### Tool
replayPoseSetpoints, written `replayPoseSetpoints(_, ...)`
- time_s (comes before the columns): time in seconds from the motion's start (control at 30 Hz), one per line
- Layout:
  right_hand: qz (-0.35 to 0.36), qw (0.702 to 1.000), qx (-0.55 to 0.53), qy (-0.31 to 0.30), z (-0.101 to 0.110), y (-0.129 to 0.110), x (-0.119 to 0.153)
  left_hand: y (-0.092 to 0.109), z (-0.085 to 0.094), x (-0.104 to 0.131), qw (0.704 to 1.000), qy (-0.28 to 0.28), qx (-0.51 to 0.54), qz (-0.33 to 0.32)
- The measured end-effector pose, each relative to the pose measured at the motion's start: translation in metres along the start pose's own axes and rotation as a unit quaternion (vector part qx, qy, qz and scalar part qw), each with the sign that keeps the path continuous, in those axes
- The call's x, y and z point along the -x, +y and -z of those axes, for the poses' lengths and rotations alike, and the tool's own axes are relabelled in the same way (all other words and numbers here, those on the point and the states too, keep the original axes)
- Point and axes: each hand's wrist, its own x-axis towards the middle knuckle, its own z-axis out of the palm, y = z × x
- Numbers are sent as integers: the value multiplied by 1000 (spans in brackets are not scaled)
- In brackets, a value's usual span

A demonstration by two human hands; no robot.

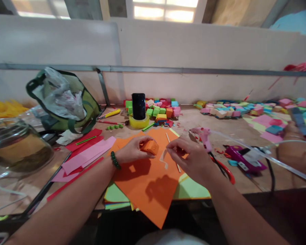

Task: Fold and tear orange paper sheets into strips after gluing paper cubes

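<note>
My left hand (137,148), with a green bead bracelet at its wrist, is closed around a small folded orange paper box (150,147). To the right, my right hand (187,154) has thumb and forefinger pinched together. At those fingertips hangs a thin whitish strip (164,159), which looks like tape or its backing. Both hands are above a large orange paper sheet (142,182), one corner of which juts past the table edge. Beneath it lie green and yellow sheets (193,189). A thin white stick (178,167) rests on the orange paper, partly behind my right hand.
A phone (138,106) stands in a yellow tape roll (139,123) before colourful paper boxes (155,111). Pink strips (88,157), a glass jar (17,149) and a green bag (63,100) are left. Right are glue guns (205,137), orange-handled scissors (228,172) and another person's arm (293,149).
</note>
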Motion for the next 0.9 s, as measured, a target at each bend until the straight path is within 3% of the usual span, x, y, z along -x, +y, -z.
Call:
replayPoseSetpoints(0.33, -7, 1000, 4, 24, -15, 5, -6, 9, -6, 2, 997, -13, -79, -11)
replayPoseSetpoints(0.9, -8, 998, 40, 39, -27, 11, -6, 12, -10, 3, 995, -9, -95, -24)
